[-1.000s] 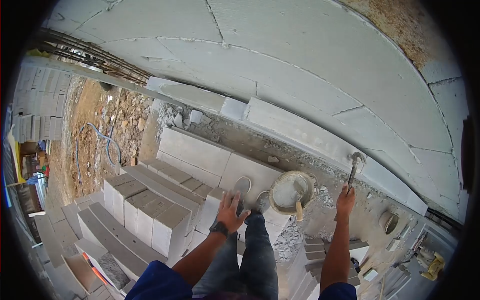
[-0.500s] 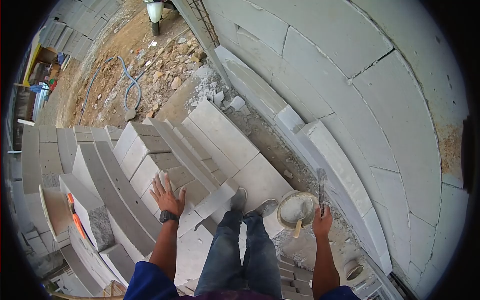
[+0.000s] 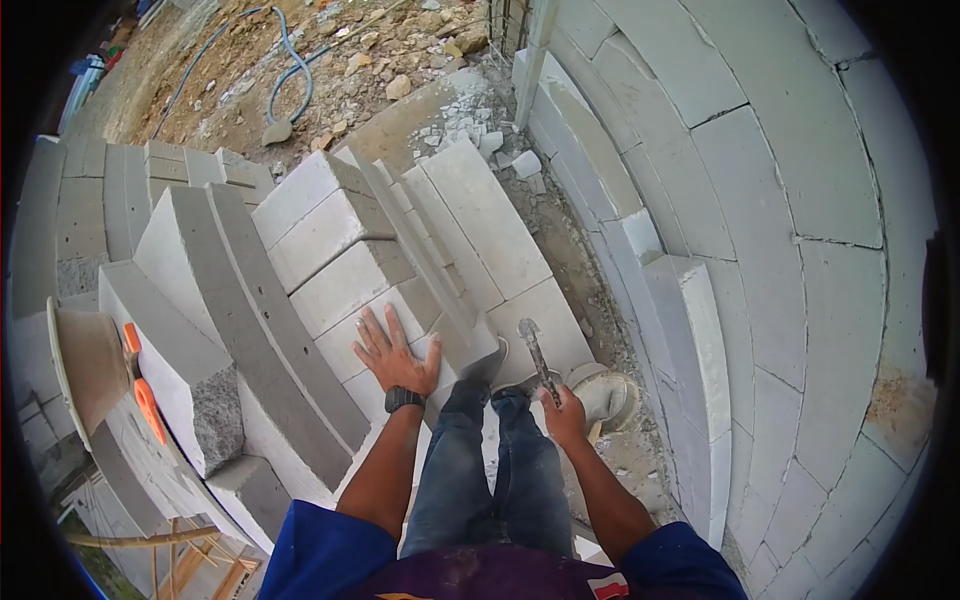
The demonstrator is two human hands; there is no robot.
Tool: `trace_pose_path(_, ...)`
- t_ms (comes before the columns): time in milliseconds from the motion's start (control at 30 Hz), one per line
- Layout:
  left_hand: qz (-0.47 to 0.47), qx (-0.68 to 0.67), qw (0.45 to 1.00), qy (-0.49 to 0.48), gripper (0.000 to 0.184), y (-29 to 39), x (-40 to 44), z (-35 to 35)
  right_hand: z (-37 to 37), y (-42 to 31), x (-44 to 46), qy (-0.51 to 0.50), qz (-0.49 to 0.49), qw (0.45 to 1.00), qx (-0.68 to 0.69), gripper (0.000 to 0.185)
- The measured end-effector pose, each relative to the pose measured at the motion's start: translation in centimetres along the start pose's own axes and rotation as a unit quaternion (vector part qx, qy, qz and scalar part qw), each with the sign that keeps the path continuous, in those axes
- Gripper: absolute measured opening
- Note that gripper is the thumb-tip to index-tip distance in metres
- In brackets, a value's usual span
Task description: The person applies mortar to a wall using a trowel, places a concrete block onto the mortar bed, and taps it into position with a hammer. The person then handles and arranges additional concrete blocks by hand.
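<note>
My left hand [image 3: 395, 358], with a dark watch on its wrist, is spread open over the light grey blocks [image 3: 345, 290] beside my legs. Whether its palm presses on them is hard to tell. My right hand [image 3: 564, 414] is wrapped round the handle of a hammer [image 3: 538, 352], whose metal head points up and away from me, above my shoes. Partly behind my right forearm sits a round bucket [image 3: 620, 400] of grey mortar.
A curved-looking block wall [image 3: 740, 190] rises on the right, with a low ledge of blocks [image 3: 690, 330] along its foot. A blue hose [image 3: 290, 85] lies on rubble ahead. Stacked blocks and an orange-handled tool [image 3: 150, 408] are at the left.
The view has turned left. My right hand has brought the hammer inward from beside the wall to in front of my legs. My left hand has moved over the stacked blocks, still spread.
</note>
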State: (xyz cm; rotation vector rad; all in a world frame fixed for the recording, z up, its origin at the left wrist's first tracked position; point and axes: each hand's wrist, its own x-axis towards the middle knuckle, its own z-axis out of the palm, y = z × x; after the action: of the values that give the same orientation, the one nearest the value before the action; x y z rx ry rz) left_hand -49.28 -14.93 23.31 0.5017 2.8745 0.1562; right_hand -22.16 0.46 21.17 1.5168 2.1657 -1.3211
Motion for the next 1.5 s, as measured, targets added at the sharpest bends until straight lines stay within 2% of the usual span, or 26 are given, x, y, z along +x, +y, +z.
trace_pose_path(67, -0.005, -0.021, 1.000, -0.015, 0.103, 0.0, 0.1, -0.4, 0.9, -1.4, -0.5, 0.001, -0.003, 1.000, 0.000, 0.048)
trace_pose_path(100, -0.009, -0.024, 0.999, -0.021, 0.103, 0.0, 0.2, -0.7, 0.5, -2.6, -0.6, -0.032, 0.017, 0.999, -0.010, 0.048)
trace_pose_path(200, -0.021, -0.025, 0.999, -0.042, 0.104, -0.4, 0.4, -0.7, 1.2, -3.0, 0.3, -0.024, -0.017, 0.999, -0.028, 0.044)
trace_pose_path(300, -0.023, -0.046, 0.998, -0.046, 0.102, -0.6, 0.3, -0.9, 0.4, -5.9, 1.3, -0.043, -0.006, 0.999, -0.018, 0.040)
trace_pose_path(433, -0.019, -0.062, 0.998, -0.025, 0.101, -0.6, 0.5, -0.7, 0.9, -9.1, 3.0, -0.029, -0.048, 0.998, 0.003, 0.034)
trace_pose_path(633, -0.021, -0.058, 0.998, -0.002, 0.098, -0.8, 0.4, -0.3, 2.3, -16.2, 4.8, -0.026, -0.137, 0.989, 0.056, 0.026)
trace_pose_path(733, -0.027, -0.076, 0.997, 0.008, 0.096, -1.2, 0.1, 0.3, 4.9, -19.3, 6.4, 0.000, -0.257, 0.963, 0.085, 0.032)
trace_pose_path(833, -0.037, -0.075, 0.996, 0.010, 0.094, -1.6, 0.0, 0.6, 7.4, -25.0, 7.2, 0.006, -0.325, 0.942, 0.079, 0.039)
trace_pose_path(933, -0.054, -0.072, 0.996, -0.003, 0.091, -1.6, 0.0, 0.4, 9.5, -30.2, 7.0, -0.002, -0.354, 0.932, 0.077, 0.041)
trace_pose_path(967, -0.055, -0.065, 0.996, -0.005, 0.091, -1.8, 0.0, 1.0, 10.1, -31.4, 6.8, -0.036, -0.351, 0.933, 0.072, 0.045)
trace_pose_path(1067, -0.071, -0.114, 0.990, 0.039, 0.091, -1.9, -0.2, 1.5, 11.4, -32.5, 7.7, -0.013, -0.420, 0.906, -0.039, 0.046)
trace_pose_path(1167, -0.064, -0.162, 0.982, 0.075, 0.091, -2.4, -0.8, 2.0, 11.6, -31.0, 9.4, -0.028, -0.385, 0.923, -0.004, 0.045)
trace_pose_path(1300, -0.072, -0.151, 0.985, 0.040, 0.096, -2.2, -0.4, 1.0, 10.9, -26.5, 11.1, -0.036, -0.306, 0.951, 0.033, 0.038)
trace_pose_path(1433, -0.073, -0.158, 0.984, 0.041, 0.100, -2.2, -0.6, 0.6, 9.2, -25.1, 8.1, -0.048, -0.248, 0.966, 0.063, 0.033)
trace_pose_path(1500, -0.069, -0.159, 0.984, 0.038, 0.102, -2.3, -0.5, 0.6, 8.9, -24.4, 6.4, -0.070, -0.256, 0.962, 0.061, 0.033)
